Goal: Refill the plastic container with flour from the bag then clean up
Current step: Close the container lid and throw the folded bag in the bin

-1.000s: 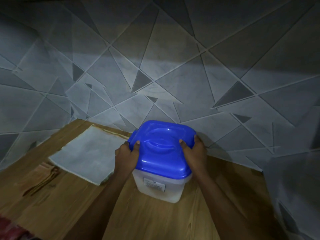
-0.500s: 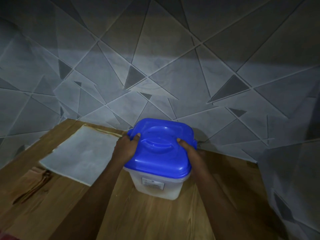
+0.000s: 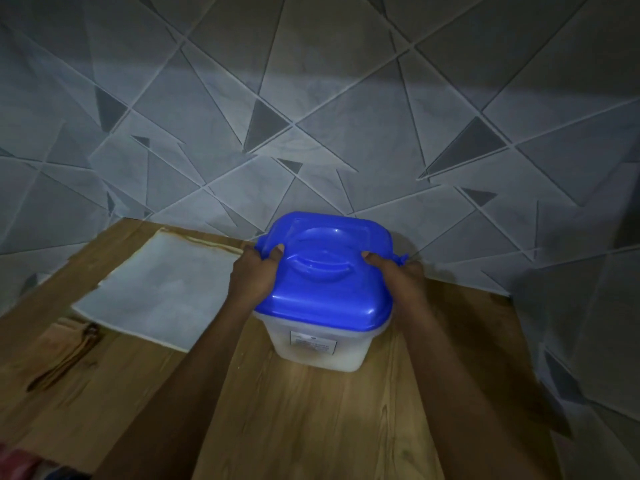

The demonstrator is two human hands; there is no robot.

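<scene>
A pale sheet (image 3: pixel 157 289) lies flat on the wooden desk (image 3: pixel 311 427), left of the plastic container (image 3: pixel 320 344). The left hand (image 3: pixel 252 282) and right hand (image 3: pixel 403 282) grip opposite sides of its blue lid (image 3: pixel 325 271), fingers curled over the rim, thumbs on top.

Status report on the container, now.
Left hand and right hand grip blue lid. Container upright on table, lid on. Nothing in the way.

head view, looking down, close over table (image 3: pixel 311 410)
</scene>
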